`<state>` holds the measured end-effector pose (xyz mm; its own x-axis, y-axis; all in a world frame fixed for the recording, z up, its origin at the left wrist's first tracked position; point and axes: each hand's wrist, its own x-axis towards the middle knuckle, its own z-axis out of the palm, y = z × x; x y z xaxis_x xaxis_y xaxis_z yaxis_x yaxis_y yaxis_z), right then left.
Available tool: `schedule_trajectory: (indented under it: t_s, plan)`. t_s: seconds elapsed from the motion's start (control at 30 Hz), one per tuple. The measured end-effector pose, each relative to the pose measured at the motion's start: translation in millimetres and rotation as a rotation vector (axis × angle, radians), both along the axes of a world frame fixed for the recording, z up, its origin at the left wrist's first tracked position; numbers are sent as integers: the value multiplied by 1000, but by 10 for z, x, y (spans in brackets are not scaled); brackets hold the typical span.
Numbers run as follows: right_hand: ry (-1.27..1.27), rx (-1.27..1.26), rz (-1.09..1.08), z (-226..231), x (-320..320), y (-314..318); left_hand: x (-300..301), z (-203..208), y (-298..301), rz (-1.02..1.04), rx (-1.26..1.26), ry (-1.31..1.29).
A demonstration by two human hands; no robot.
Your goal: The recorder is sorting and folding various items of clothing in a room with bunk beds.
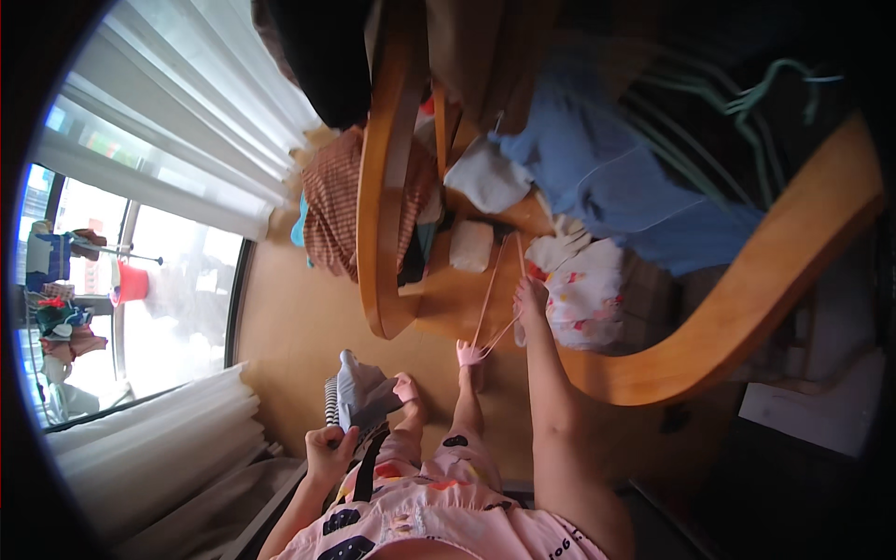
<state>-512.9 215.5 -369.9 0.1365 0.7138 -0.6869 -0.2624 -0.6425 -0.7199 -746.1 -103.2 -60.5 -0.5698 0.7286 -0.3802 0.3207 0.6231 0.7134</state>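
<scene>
My left hand (330, 454) is closed in a fist at the lower left, on the bottom of a bundled grey garment (362, 390). Black-and-white striped cloth (331, 401) shows along the bundle's left side. Stretched forward over the low wooden shelf, my right hand (530, 297) has its fingers bent around thin pink straps (493, 291). The straps run up to the shelf and down in front of my foot; whether they join a garment cannot be seen. Right beside that hand lies a white garment with red and yellow prints (586, 291).
A curved wooden clothes rack (672, 373) surrounds the shelf. Brown striped cloth (333, 201), blue clothes (607, 168) and green hangers (747, 103) are on it. A folded white cloth (471, 245) lies on the shelf. White curtains (187, 93) and a glass door (187, 271) stand left.
</scene>
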Motion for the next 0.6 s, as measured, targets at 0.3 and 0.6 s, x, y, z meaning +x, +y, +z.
schedule_trajectory:
  t_s: [0.3,0.6]
  plan:
    - [247,891,-253,4386,300,1077,197,453,507,-50,363,-157]
    - [702,715,-302,4936,240,1891,529,830,786,-81,538,-89]
